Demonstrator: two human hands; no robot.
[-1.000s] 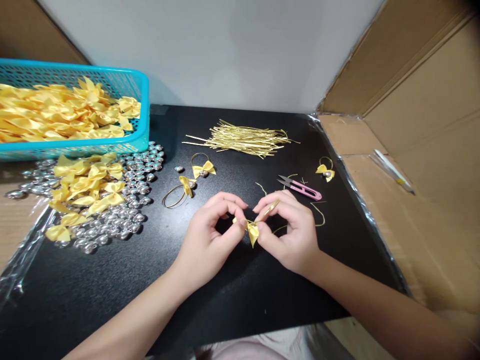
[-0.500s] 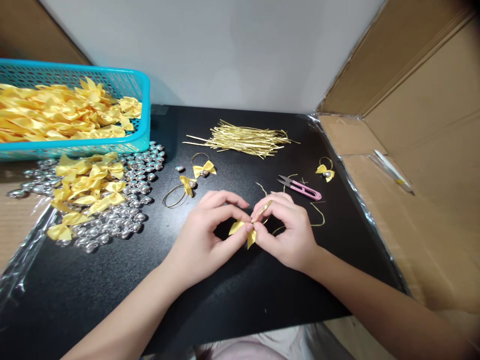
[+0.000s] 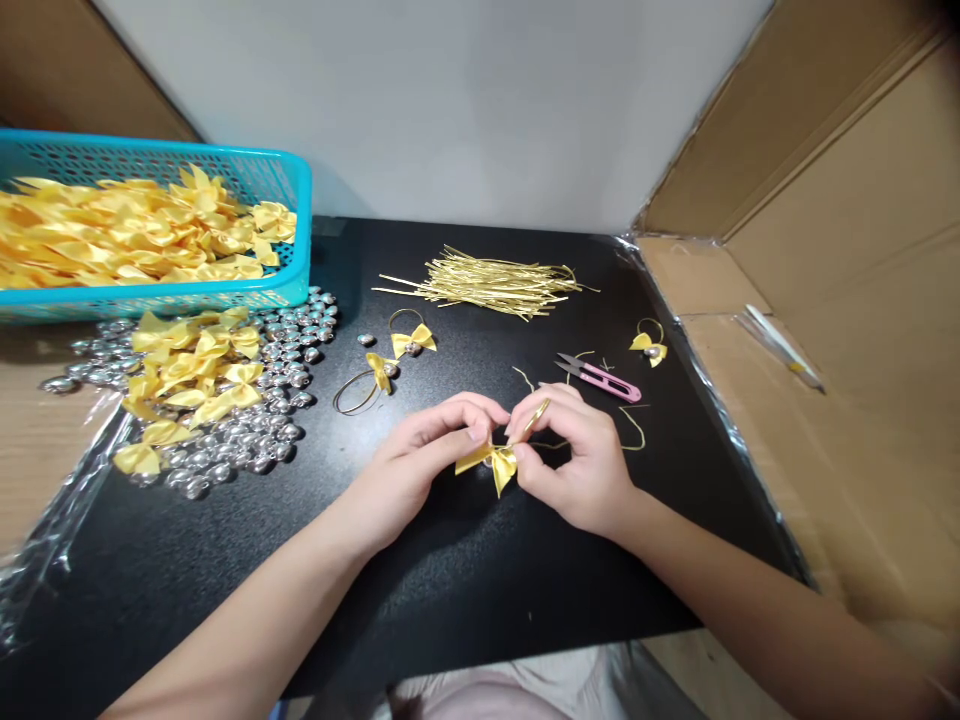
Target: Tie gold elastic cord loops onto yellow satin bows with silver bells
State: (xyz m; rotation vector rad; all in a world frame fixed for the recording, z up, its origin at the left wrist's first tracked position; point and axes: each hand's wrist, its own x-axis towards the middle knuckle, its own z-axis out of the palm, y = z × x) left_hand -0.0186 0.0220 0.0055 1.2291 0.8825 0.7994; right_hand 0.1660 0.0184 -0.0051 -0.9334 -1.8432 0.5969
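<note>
Between my two hands is a yellow ribbon bow (image 3: 501, 468), with a small silvery bead partly visible at its middle. My right hand (image 3: 576, 455) is closed, thumb and fingertips pinching the bow's right side where a gold cord meets it. A gold ring (image 3: 537, 416) shows at the fingers of that hand. My left hand (image 3: 431, 450) is closed at the bow's upper left, its thumb pressed against the fingers. Pink thread snips (image 3: 600, 378) lie just beyond my right hand, among loose gold cord ends (image 3: 637, 430).
A turquoise basket (image 3: 301, 230) of yellow bows stands at the far left. Silver beads (image 3: 225, 450) and loose bows (image 3: 202, 365) lie before it. Gold cords (image 3: 499, 283) lie at the back. Finished-looking bow loops (image 3: 414, 342) lie nearby; a white-handled cutter (image 3: 784, 348) rests on cardboard right.
My left thumb and fingers have shifted up and off the bow's middle, uncovering more of the bow and its bead. The right hand keeps its pinch. The view has shifted slightly.
</note>
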